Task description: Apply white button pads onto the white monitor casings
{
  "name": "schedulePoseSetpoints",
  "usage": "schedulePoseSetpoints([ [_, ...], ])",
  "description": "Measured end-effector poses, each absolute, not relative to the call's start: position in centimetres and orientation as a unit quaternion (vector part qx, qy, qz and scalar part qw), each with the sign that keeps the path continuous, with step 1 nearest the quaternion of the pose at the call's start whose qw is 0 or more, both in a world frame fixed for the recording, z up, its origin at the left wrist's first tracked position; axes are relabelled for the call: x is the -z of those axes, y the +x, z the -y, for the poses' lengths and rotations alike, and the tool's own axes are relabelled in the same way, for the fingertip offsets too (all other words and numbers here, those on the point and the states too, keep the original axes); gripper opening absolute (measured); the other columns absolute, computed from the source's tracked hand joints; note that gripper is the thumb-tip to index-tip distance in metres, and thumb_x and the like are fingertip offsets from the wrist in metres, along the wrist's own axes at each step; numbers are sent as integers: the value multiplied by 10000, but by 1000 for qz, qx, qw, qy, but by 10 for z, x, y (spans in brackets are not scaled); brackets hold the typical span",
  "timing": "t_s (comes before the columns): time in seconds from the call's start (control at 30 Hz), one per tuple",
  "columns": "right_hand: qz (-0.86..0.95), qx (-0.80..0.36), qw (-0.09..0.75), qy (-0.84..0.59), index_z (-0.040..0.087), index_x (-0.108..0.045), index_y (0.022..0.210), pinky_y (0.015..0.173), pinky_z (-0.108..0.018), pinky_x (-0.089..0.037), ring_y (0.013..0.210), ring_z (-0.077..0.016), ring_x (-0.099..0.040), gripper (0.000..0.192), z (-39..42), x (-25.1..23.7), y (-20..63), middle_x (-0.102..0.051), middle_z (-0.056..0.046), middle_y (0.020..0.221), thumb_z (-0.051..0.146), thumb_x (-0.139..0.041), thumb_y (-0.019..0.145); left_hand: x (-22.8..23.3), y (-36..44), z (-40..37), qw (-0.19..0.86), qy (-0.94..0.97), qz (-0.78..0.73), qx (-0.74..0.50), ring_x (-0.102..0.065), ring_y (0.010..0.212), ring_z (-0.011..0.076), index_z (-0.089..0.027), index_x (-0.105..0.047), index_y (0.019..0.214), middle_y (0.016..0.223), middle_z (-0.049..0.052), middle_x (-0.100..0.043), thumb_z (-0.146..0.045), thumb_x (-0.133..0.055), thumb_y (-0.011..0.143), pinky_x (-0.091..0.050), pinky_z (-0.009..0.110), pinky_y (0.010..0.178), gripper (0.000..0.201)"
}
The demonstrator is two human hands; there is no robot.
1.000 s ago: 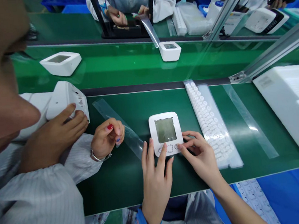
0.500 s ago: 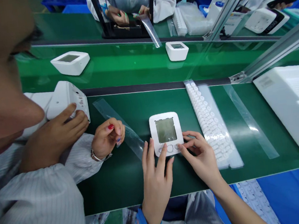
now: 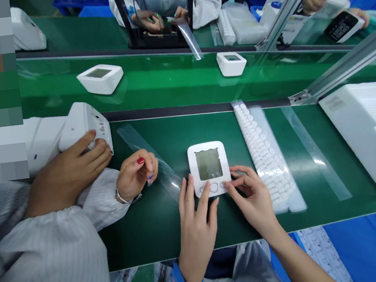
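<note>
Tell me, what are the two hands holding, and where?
A white device, flat on the table: left hand and right hand fingers press its near edge by the buttons.

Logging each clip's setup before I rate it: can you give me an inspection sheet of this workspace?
Surface: green bench mat in front of a green conveyor belt.
Job's things: white monitor unit lying flat, screen up.
Clutter: sheet of small white buttons; clear film strips; white foam tray.
Grippers: left hand has fingertips on the unit's near edge; right hand pinches at its lower right corner.
Cables: nothing seen.
Surroundings: a co-worker's hand holds another white unit; two more units ride the belt; other people work across it.
</note>
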State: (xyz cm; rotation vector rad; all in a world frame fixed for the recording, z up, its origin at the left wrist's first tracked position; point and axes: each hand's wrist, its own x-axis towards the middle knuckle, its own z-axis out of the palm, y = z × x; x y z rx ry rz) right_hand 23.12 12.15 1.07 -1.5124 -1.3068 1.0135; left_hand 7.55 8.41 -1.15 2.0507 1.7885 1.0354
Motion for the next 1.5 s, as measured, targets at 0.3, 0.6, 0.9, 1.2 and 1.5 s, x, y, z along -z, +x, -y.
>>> schedulePoseSetpoints([
  [0.3,542,-389,433,-607,217,-657,754,865,-357,-596,1141,-243,-632,174,-120,-9,231,-570,-84,1210,319,-682,893,10,76,-85,118,697,-613,-353,-387,1449,351,-428,-309,1529,1646,-66,-260,-224,-625,918,-451,507,1151,717],
  [0.6,561,-369,424,-608,218,-655,768,886,-382,-598,1137,-249,-636,179,-120,-7,231,-580,-99,1215,335,-665,903,8,76,-84,124,706,-609,-340,-330,1481,350,-288,-472,1452,1615,95,-333,-166,-602,926,-450,531,1137,555],
  [0.9,540,-404,446,-589,234,-681,816,879,-321,-608,1145,-218,-635,122,-120,-8,236,-568,-75,1198,315,-670,907,6,77,-84,111,716,-605,-330,-288,1499,322,-216,-515,1402,1590,148,-347,-156,-593,934,-426,520,1143,479],
  [1.2,573,-381,435,-580,240,-682,886,913,-355,-603,1162,-234,-638,66,-120,-4,239,-592,-92,1231,305,-689,892,5,81,-82,88,751,-584,-295,-256,1504,386,-222,-511,1414,1578,143,-385,-152,-608,917,-452,583,1122,511],
  [1.5,595,-352,427,-583,246,-718,865,934,-379,-592,1144,-250,-656,58,-123,-4,240,-618,-91,1205,257,-673,898,13,79,-84,113,749,-587,-285,-322,1470,395,-397,-326,1533,1600,-26,-372,-268,-630,908,-492,543,1115,707],
])
